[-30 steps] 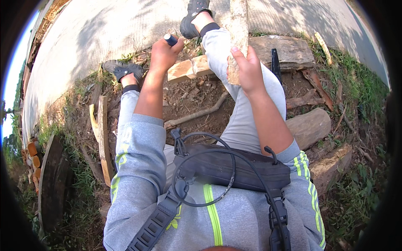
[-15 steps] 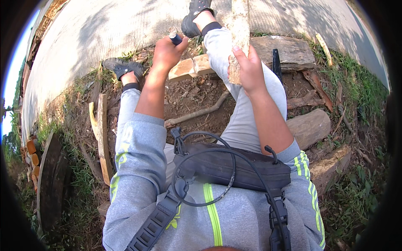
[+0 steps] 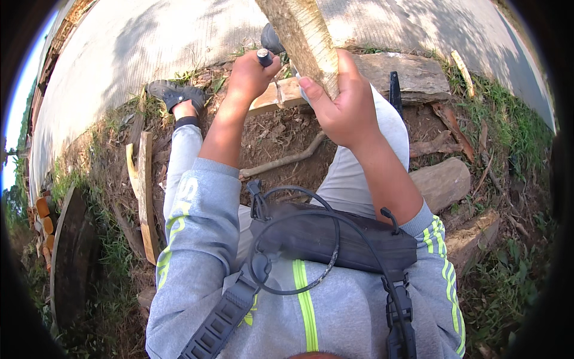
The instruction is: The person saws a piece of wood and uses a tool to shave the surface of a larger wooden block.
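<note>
My right hand [image 3: 347, 107] is wrapped around the lower end of a thick wooden stick [image 3: 305, 45], which leans up and to the left out of view. Pale bare wood shows along one side of it, rougher grey-brown bark on the other. To its left, my left hand [image 3: 250, 76] is closed around the dark handle [image 3: 263, 58] of a tool, its pale butt end facing up. The rest of that tool is hidden, so its kind does not show. A gap separates my left hand from the stick.
Behind my hands lie a split piece of wood [image 3: 281, 94] and a weathered log [image 3: 406, 75]. A dark upright piece [image 3: 394, 90] stands beside my right knee. More logs [image 3: 439, 182] lie at right, wood strips [image 3: 145, 197] at left. A paved surface [image 3: 179, 42] stretches beyond.
The stick has been lifted and tilted, its upper part swinging left and looking larger. My left hand has shifted slightly right with the dark handle.
</note>
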### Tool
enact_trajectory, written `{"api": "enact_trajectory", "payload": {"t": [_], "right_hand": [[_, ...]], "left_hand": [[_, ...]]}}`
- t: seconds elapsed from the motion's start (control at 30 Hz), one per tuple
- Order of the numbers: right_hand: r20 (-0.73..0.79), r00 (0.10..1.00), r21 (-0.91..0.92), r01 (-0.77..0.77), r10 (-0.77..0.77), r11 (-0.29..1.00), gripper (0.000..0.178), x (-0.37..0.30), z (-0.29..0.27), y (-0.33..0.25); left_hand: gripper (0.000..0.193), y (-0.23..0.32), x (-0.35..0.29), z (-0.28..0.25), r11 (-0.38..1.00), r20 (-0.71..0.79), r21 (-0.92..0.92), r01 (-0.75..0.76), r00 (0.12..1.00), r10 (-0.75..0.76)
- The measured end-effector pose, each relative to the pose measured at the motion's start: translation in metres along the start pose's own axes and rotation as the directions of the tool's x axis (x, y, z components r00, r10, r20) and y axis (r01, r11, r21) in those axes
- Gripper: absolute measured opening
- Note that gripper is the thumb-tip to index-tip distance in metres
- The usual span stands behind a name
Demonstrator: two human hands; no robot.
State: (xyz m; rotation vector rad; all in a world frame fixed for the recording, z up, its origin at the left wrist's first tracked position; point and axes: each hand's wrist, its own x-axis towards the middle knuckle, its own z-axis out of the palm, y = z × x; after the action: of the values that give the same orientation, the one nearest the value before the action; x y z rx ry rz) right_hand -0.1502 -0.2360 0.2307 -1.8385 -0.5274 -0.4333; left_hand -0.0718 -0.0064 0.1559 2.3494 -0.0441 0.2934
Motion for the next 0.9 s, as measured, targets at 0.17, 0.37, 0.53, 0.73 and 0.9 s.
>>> {"api": "enact_trajectory", "payload": {"t": [0.17, 0.37, 0.53, 0.73, 0.9], "right_hand": [[0.380, 0.897, -0.610, 0.059, 0.227, 0.790, 0.049, 0.001, 0.017, 0.026], [0.264, 0.963, -0.489, 0.082, 0.058, 0.868, 0.047, 0.000, 0.012, 0.009], [0.182, 0.982, -0.490, 0.044, 0.053, 0.871, 0.050, 0.007, -0.001, 0.000], [0.303, 0.943, -0.533, 0.050, 0.136, 0.845, 0.055, -0.001, 0.009, 0.026], [0.214, 0.977, -0.400, 0.073, 0.015, 0.913, 0.055, 0.000, 0.011, 0.019]], "left_hand": [[0.021, -0.038, 0.007, 0.005, 0.877, 0.142, 0.364, -0.313, 0.949, 0.280], [0.034, -0.010, 0.001, 0.001, 0.995, 0.042, 0.100, -0.028, 0.999, 0.024], [0.034, 0.007, -0.009, -0.005, 0.997, 0.061, 0.047, 0.057, 0.996, -0.060], [0.035, -0.017, -0.004, 0.009, 0.998, 0.008, 0.055, -0.033, 0.999, 0.033], [0.032, -0.014, -0.005, 0.008, 1.000, 0.035, 0.020, 0.019, 0.999, -0.020]]}}
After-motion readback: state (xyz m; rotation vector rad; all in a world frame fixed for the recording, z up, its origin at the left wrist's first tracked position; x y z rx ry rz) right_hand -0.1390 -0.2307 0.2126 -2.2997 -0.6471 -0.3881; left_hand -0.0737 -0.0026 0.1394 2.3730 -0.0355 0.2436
